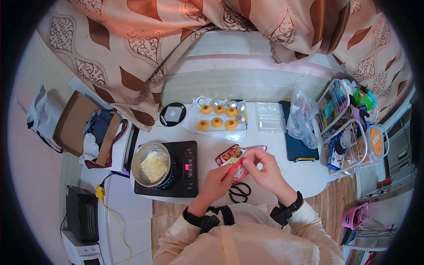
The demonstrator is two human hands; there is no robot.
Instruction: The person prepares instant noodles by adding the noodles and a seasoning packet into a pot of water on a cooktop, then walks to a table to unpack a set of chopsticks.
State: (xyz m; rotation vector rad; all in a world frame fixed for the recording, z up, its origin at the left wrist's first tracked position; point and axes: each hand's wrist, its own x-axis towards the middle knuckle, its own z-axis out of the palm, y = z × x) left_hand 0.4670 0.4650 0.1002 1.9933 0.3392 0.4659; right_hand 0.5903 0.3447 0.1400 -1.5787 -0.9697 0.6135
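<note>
Pinching a red sachet above the table's front edge

Both of the person's hands grasp the small red sachet (240, 172), held up over the front edge of the white table (265, 140), right of its middle. The left hand (215, 180) has its fingers curled around the near left side; the right hand (265, 170) nips the other side between thumb and forefinger. Whether the sachet is torn cannot be told.

Just behind the hands lies a red food packet (231, 153), partly hidden. Black-handled scissors (240, 193) rest at the front edge, beneath the hands. At the table's left end, an induction cooktop (188, 183) carries a metal pot (138, 161) with a pale block of instant noodles (155, 166) inside. Along the back edge, six egg tarts (217, 122) sit on white paper (192, 119), left of a clear plastic container (270, 123).
</note>
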